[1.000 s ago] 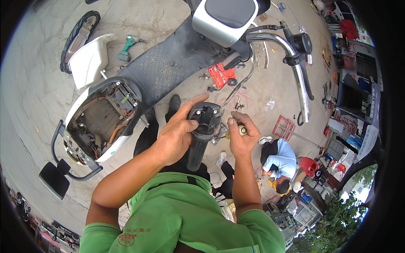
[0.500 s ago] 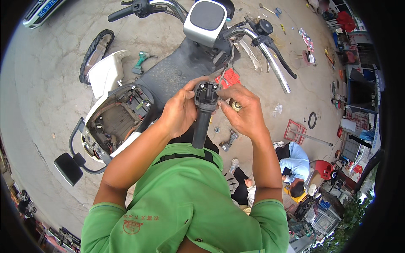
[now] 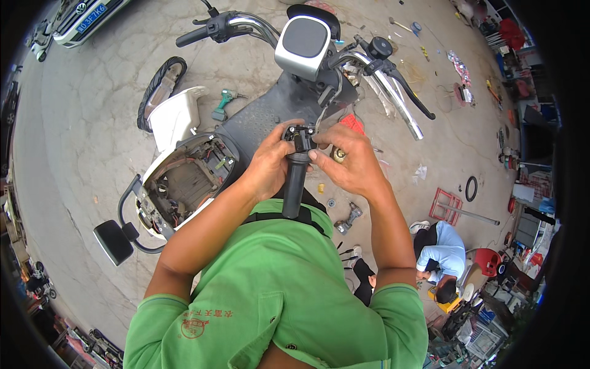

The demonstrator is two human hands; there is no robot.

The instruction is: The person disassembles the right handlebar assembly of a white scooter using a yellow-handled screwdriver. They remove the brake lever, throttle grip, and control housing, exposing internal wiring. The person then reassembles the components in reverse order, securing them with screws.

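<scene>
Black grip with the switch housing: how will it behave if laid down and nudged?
Probably stiff: the black grip extends straight from the switch housing with no visible sag. Its round barrel could roll, though the wider housing at one end would likely check that. Perhaps housing-heavy, since that end is bulkier and packed with parts.

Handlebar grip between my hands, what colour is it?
The handlebar grip is black; it shows best in the head view.
</scene>
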